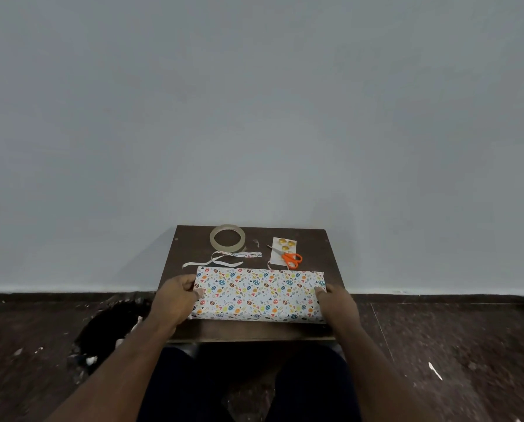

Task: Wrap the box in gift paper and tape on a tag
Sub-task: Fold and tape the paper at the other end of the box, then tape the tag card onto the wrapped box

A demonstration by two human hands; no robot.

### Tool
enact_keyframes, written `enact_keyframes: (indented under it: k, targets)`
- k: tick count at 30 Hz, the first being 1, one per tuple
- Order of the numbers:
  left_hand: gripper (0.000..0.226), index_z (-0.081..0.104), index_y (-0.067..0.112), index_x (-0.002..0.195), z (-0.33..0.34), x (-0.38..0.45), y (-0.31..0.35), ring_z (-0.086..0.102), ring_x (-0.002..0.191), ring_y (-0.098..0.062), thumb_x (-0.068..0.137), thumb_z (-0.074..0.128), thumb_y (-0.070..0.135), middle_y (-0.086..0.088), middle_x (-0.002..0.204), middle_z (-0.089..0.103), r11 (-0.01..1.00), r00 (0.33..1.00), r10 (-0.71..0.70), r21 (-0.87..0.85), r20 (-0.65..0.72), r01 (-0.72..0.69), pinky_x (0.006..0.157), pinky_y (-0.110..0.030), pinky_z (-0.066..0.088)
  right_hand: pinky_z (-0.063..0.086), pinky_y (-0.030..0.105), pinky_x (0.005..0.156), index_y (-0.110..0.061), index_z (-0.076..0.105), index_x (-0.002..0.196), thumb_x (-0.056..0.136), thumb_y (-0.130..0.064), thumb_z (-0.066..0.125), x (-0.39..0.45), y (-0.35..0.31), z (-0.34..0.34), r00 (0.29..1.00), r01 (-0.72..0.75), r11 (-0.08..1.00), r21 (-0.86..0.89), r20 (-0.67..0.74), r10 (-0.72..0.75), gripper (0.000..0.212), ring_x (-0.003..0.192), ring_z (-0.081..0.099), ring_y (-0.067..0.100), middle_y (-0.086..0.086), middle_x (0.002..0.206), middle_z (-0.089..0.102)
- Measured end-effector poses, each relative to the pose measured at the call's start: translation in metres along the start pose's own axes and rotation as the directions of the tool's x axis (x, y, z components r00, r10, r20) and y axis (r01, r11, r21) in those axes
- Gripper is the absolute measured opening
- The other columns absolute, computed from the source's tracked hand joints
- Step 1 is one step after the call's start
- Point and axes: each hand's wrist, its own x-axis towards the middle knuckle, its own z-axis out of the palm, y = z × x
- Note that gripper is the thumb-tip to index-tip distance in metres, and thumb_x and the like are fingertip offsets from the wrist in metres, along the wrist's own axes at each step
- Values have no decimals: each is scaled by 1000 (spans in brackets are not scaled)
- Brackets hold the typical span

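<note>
Patterned box [259,292] (one) gripped by two hands [175,300].

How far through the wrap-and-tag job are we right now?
Done: the box shows patterned paper across its whole top. In hand: the left hand and right hand grip its two ends; whether those ends are taped is hidden. Left: the tag lies unattached under the scissors, with the tape roll behind.
</note>
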Motion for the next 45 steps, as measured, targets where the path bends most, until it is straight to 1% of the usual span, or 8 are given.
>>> enact_keyframes:
  k: [8,12,16,19,25,34,41,45]
  targets:
    - [37,67,10,130,-1,1,-1,70,85,-11,94,70,4,-5,119,75,1000,999,-5,19,35,5,71,-27,56,43,32,79,-12,65,126,105,-32,47,1,3,-1,1000,11,1000,-17,21,-10,34,92,56,18,2,104,66]
    - [33,68,10,124,-4,3,2,71,98,-19,92,73,14,-2,116,74,996,1000,2,86,22,-4,92,-41,57,47,34,78,-13,67,124,103,-33,52,-1,5,-3,999,-25,998,51,-27,27,32,94,62,19,3,107,70]
    - [32,68,16,125,6,0,21,63,111,-24,94,68,22,-2,124,69,937,964,237,290,-119,-195,93,-34,48,48,34,65,-13,63,76,99,-26,55,1,-2,-6,978,57,997,58,-204,-44,27,67,58,19,1,72,62]
    - [45,64,24,136,26,0,38,61,120,-19,92,71,26,2,138,64,897,938,347,295,-9,-329,103,-36,48,49,33,76,-15,69,103,96,-22,61,8,-15,-10,957,154,985,77,-260,-129,13,86,62,18,2,95,70]
    - [62,52,33,146,58,9,54,35,140,-25,89,69,52,10,153,48,722,883,365,509,297,-469,108,-41,37,47,28,80,-16,66,127,95,-17,64,61,-54,-6,927,358,923,-142,-60,-369,32,94,59,13,1,116,71]
    - [64,54,42,137,56,22,57,38,135,-17,79,73,62,19,144,51,731,896,298,525,329,-436,102,-41,44,38,42,116,-18,42,153,95,-20,65,136,-95,20,894,439,827,-351,258,-366,62,141,44,26,6,154,48]
    - [62,54,43,132,56,25,57,38,135,-18,77,74,64,19,143,52,729,895,290,528,339,-436,100,-42,44,36,47,112,-25,48,147,86,-44,73,159,-107,33,886,461,696,-551,330,-326,68,139,38,32,8,148,48]
    - [63,54,44,134,56,24,56,38,135,-17,77,73,64,21,143,52,733,897,303,522,322,-435,98,-41,43,51,34,90,-14,70,122,94,-18,68,153,-113,18,878,475,808,-350,249,-408,29,114,59,24,9,128,64]
